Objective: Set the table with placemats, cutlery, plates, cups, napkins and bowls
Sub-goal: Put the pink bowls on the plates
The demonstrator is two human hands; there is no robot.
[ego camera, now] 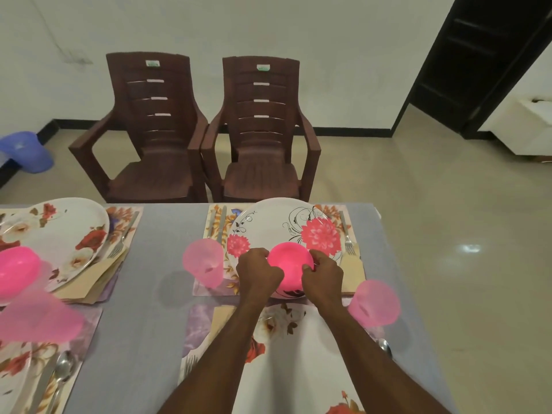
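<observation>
Both hands, left (259,271) and right (323,273), grip the pink bowl (288,265) over the far plate (268,225), so next it probably just needs lowering and letting go.

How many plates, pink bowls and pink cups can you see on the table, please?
Plates: 4
Pink bowls: 2, the first gripped by the left hand and right hand
Pink cups: 3
Total: 9
</observation>
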